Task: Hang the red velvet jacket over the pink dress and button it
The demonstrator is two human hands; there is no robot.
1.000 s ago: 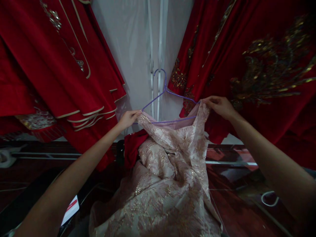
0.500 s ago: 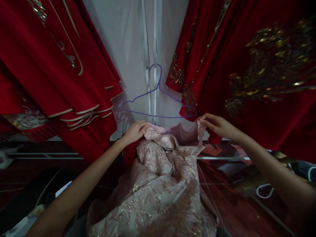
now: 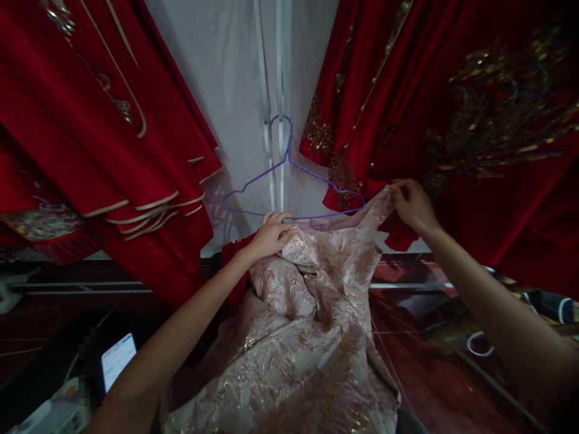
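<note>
A pale pink dress (image 3: 294, 361) with a shiny gold pattern lies over my lap, its top end raised toward the wall. My right hand (image 3: 414, 206) pinches its right shoulder strap and holds it up near the right end of a purple clothes hanger (image 3: 257, 179). My left hand (image 3: 271, 235) is closed on the upper left edge of the dress; the thumb rests on the cloth and the other fingers reach near the hanger's bottom bar. The hanger hangs by its hook from a thin white metal pole. No cloth is visibly on the hanger.
Red garments with light trim (image 3: 149, 150) hang at left, and red garments with gold embroidery (image 3: 362, 108) at right. White poles (image 3: 279, 72) stand before a pale wall. A lit phone (image 3: 118, 360) lies lower left. A white loop (image 3: 480, 343) is at lower right.
My right hand has lifted the right strap up and to the right, stretching the bodice out. My left hand has shifted right along the top edge. More of the phone shows.
</note>
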